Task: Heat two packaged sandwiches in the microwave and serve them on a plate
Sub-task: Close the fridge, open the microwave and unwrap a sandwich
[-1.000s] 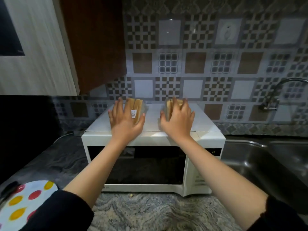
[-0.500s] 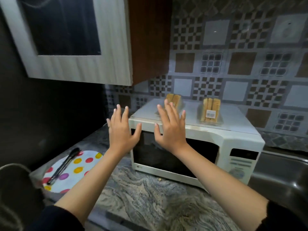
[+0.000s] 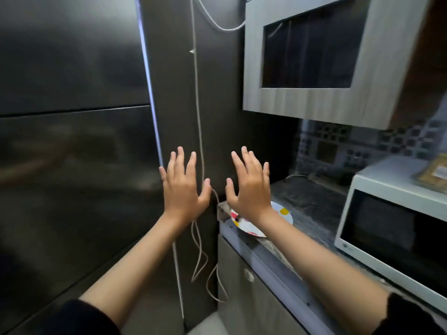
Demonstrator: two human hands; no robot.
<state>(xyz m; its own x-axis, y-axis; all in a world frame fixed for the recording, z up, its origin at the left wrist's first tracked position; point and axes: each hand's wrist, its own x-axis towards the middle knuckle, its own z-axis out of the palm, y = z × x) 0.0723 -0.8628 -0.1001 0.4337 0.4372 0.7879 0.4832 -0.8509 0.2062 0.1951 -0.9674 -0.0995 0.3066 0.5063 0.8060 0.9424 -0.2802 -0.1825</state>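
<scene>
Across the left half of the frame stood a tall dark appliance, glossy and blurred, with a thin seam crossing it at mid-height. Just right of it, down the centre, hung a pale cord, looping loosely toward the lower middle. Raised at frame centre in front of that dark surface was the left hand, palm forward, fingers straight and spread, grasping nothing. Beside it, a small gap apart, was the right hand, likewise released, fingers splayed, nothing held. Partly hidden behind the right wrist, at the near left corner of the marbled counter, lay a white plate with coloured dots. In the upper right hung a wall cabinet with a grey wood-grain frame and a dark panel; below it showed patterned wall tiles, blurred. Along the right edge sat a white microwave, door closed, well apart from both hands. On its top, at the far right edge and cut off by the frame, rested one packaged sandwich with a pale label; a second could not be made out. Dark sleeves showed at the bottom corners.
</scene>
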